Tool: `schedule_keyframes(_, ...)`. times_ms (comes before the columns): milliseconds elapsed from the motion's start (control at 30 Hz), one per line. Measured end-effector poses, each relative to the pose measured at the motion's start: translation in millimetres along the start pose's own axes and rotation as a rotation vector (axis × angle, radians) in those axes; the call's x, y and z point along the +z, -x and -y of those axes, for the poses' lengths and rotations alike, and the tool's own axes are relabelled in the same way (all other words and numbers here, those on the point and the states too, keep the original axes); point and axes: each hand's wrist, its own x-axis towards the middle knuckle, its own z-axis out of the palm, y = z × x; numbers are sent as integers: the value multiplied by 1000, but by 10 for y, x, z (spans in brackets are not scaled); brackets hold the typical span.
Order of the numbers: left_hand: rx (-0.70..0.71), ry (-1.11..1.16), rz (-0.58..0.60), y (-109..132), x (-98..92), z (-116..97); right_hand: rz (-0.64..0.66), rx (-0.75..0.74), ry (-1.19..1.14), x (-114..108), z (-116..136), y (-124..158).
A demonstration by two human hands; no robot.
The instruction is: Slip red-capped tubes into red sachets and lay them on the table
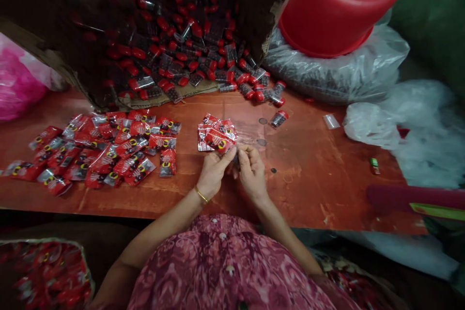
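My left hand [213, 170] and my right hand [252, 173] meet over the red table, thumbs and fingers pinched together. A small dark thing shows between the fingertips, mostly hidden, and I cannot make out its kind. Just beyond the left fingertips lies a small stack of red printed packets [217, 134]. On the left a wide spread of filled red packets [109, 147] with clear windows covers the table. Past the hands, toward the right, a small clear container with a red cap [279, 118] lies on its side, dark contents inside.
A cardboard box [267, 34] on its side spills many red-capped containers [203, 58] onto the table [312, 179]. At right stand an upturned red tub [337, 5] on a filled plastic bag [327, 77], crumpled clear plastic [425, 131] and a small green item [374, 165].
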Motion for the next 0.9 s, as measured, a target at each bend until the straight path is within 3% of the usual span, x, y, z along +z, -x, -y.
schedule_keyframes(133, 15, 31, -58, -25, -31, -25, 39, -2, -31, 7, -3, 32)
schedule_keyframes(333, 91, 60, -77, -57, 15, -26, -53, -161, 66, 42, -26, 33)
schedule_keyframes(567, -47, 84, -10, -30, -58, -67, 180, 56, -124, -23, 35, 58)
schedule_keyframes(800, -111, 135, 6, 51, -95, -19, 121, 24, -33, -67, -94, 54)
schedule_keyframes(900, -206, 192, 13, 115, -168, -32, 76, -40, 66, -32, -184, -22)
